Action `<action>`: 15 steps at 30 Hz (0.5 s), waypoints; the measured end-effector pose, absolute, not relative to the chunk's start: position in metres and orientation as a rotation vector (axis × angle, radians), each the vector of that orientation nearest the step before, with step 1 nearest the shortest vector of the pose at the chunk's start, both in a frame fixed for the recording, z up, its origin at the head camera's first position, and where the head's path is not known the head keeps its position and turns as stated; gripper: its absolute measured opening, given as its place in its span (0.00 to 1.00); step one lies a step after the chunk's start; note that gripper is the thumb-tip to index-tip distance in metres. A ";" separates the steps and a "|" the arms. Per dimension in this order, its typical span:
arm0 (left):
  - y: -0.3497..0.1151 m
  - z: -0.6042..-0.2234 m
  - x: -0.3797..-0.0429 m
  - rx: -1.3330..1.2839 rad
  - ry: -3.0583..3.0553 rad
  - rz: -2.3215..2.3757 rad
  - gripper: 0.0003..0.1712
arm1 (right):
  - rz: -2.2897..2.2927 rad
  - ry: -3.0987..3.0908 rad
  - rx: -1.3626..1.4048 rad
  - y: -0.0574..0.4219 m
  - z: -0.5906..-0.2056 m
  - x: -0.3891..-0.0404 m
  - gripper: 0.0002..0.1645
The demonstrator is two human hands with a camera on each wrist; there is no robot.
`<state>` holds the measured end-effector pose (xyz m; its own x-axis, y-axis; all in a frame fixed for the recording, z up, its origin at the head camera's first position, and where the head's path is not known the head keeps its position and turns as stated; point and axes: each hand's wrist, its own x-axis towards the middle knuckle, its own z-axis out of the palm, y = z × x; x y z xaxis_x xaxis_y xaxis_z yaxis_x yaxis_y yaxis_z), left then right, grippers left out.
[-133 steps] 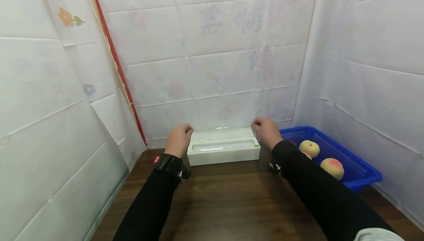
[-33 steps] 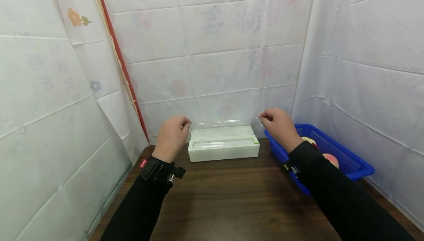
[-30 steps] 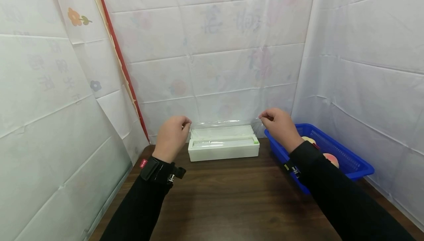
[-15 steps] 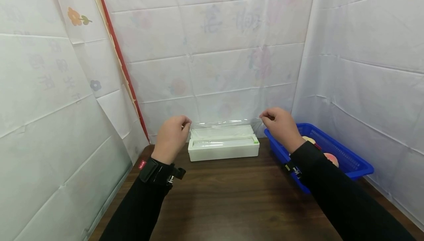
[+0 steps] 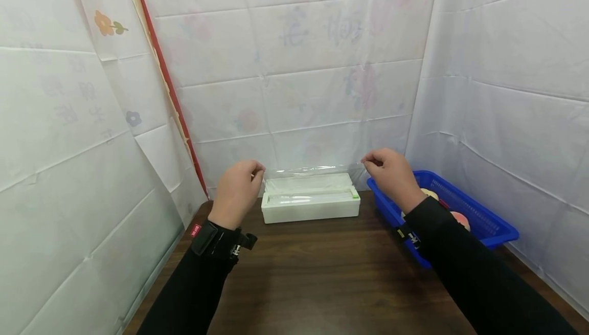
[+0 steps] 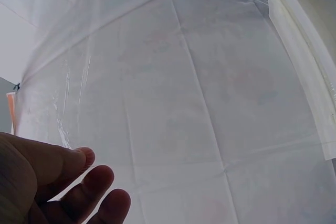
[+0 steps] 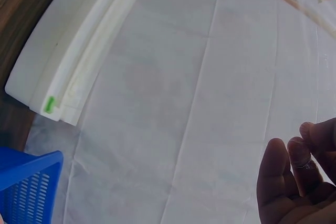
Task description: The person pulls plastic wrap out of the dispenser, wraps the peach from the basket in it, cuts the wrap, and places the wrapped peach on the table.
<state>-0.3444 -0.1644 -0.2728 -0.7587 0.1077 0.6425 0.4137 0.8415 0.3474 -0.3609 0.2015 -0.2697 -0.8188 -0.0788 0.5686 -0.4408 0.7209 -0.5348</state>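
A sheet of clear cling film [image 5: 313, 171] stretches between my two raised hands, above and behind a white cling film dispenser box [image 5: 310, 212]. My left hand [image 5: 236, 192] pinches the film's left corner between thumb and forefinger; in the left wrist view that hand [image 6: 68, 182] shows its other fingers loosely bent. At the other corner my right hand [image 5: 391, 176] pinches the film, and the right wrist view shows thumb and fingertips of this hand [image 7: 299, 177] meeting on it. The box's lid [image 5: 308, 183] stands raised at the back. A green slider [image 5: 356, 196] sits at the box's right end.
A blue plastic basket [image 5: 494, 240] stands on the right, partly under my right forearm, with peaches [image 5: 460, 219] inside. The dark wooden table [image 5: 313, 278] ends at white cloth walls [image 5: 294, 94] behind and on both sides.
Since the oldest frame both hands have drawn up and apart, lengthening the film out of the box. In the last second the hands have hardly moved.
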 end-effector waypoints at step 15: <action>-0.163 -0.271 -0.333 -0.400 -2.352 -0.622 0.12 | 0.945 -2.393 0.375 0.205 -0.272 -0.348 0.14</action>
<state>-0.3331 -0.1634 -0.2709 -0.7333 0.1179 0.6696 0.4333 0.8400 0.3266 -0.3482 0.2045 -0.2717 -0.8184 -0.0595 0.5715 -0.4338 0.7162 -0.5467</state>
